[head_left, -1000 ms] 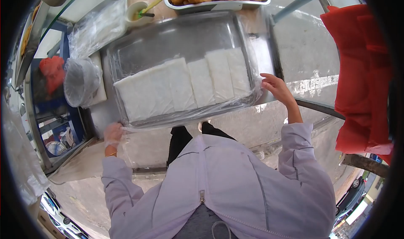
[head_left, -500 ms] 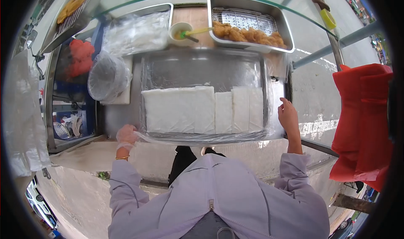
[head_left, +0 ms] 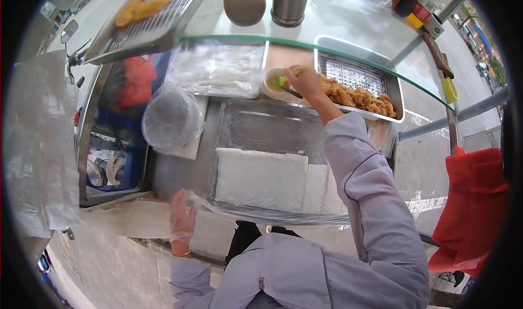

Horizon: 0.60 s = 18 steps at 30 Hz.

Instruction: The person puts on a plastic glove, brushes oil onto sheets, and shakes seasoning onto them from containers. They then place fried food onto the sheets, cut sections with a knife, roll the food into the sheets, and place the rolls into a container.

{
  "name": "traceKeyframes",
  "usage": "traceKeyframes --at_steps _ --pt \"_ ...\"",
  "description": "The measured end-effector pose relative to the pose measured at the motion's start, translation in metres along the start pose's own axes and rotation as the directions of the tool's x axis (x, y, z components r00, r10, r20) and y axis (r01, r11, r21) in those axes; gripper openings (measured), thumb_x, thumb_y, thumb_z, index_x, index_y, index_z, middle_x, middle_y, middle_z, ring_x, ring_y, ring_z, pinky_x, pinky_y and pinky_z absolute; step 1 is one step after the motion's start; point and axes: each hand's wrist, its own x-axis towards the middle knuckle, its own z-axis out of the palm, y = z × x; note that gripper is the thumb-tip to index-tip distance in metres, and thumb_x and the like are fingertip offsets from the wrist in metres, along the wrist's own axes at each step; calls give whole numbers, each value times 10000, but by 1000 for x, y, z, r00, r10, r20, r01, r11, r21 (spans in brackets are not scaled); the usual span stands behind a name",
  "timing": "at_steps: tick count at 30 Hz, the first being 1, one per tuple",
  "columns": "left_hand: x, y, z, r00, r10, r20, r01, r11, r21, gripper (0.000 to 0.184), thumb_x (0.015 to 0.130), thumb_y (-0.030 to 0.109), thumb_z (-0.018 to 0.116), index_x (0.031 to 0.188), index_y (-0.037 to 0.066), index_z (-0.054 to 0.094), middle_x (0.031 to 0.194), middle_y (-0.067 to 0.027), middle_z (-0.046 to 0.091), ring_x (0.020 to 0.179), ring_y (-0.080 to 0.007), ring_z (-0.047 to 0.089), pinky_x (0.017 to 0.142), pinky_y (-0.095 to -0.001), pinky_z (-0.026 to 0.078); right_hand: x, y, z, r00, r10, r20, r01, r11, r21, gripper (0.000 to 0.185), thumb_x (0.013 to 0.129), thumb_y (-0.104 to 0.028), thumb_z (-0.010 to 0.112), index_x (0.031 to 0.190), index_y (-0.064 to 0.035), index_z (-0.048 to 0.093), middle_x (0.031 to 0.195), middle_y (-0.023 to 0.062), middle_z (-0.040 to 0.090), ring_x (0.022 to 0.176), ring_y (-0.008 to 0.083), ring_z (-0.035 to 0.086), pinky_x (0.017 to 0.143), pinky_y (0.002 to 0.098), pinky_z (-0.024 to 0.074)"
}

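My right hand point(head_left: 305, 83) is closed round the handle of a yellow-and-green utensil point(head_left: 281, 82) standing in a white cup point(head_left: 271, 80) of yellowish liquid. The utensil's working end is hidden in the cup. A second, dark handle point(head_left: 291, 92) leans out of the same cup. My left hand point(head_left: 182, 213), in a clear plastic glove, is beside the front left corner of a film-covered metal tray point(head_left: 272, 125), fingers stretched out and apparently empty. White rectangular sheets point(head_left: 261, 178) lie along the tray's near side; my right sleeve covers those at the right.
Fried golden pieces point(head_left: 357, 98) lie in a metal rack tray point(head_left: 402, 105) at the back right. A film-covered tray point(head_left: 215, 69) and a plastic-lined tub point(head_left: 171, 121) stand at left. A glass shelf point(head_left: 218, 38) overhangs the back. Red bags point(head_left: 471, 205) hang at right.
My right hand has moved from the counter's right side forward to the cup and taken hold of the yellow-and-green utensil. My left hand stays near the tray's corner. The view has shifted and tilted.
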Motion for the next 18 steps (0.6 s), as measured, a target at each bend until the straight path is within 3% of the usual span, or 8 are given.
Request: traceKeyframes --at_steps 1,3,4,9,11,12,16,18 --pt "-6 -4 0 1000 -10 3 10 1000 -2 463 792 146 677 1234 70 562 1295 -172 522 1203 -378 495 1020 -465 397 0 -10 -2 1000 0 11 0 1000 -1 370 873 -388 673 964 -37 745 738 125 703 653 217 659 636 322 508" --pt "-15 -9 2 999 -17 31 16 998 54 460 801 154 682 1231 45 560 1325 -183 507 1218 -382 487 1016 -456 405 8 -32 -19 995 27 94 -26 1000 -12 308 858 -333 682 895 -34 747 791 223 688 724 378 671 690 418 538" --pt "-18 -11 3 999 -32 33 31 998 46 460 801 154 682 1231 45 560 1325 -183 507 1218 -382 487 1016 -456 405 8 -42 -28 993 -77 87 81 996 -45 306 869 -323 673 896 -27 747 759 220 683 696 367 672 675 410 539" --pt "1 -9 7 998 16 62 -18 1000 22 447 798 164 691 1213 47 574 1301 -194 537 1201 -390 506 1002 -450 418 4 -44 -19 992 -109 66 109 994 -1 280 873 -291 676 899 -22 747 737 203 691 674 332 689 642 378 546" --pt "20 12 3 998 30 64 -29 1000 -10 432 799 152 693 1203 50 582 1284 -193 547 1187 -388 517 994 -441 426 0 -36 -6 989 57 134 -92 957 276 260 880 -230 687 924 23 730 772 174 712 691 251 717 623 326 569" --pt "29 26 0 997 43 62 -40 998 -39 417 800 140 694 1194 53 589 1267 -191 557 1173 -385 527 986 -432 434 -5 -41 -7 989 62 135 -97 957 275 260 880 -230 687 924 23 730 772 174 712 691 251 717 623 326 569" --pt "50 70 3 999 45 -9 -46 996 -71 371 818 109 679 1176 54 600 1266 -165 568 1173 -346 547 966 -412 458 -20 -39 -6 964 246 102 -256 747 614 263 892 -137 686 990 107 676 874 161 704 733 198 722 630 251 600" --pt "53 91 13 989 -33 -143 -63 781 -621 277 887 96 638 1158 49 611 1276 -130 573 1166 -283 563 958 -385 476 -24 -31 -7 956 275 102 -262 639 723 282 892 -110 683 1030 134 646 906 180 695 743 223 726 643 251 615"
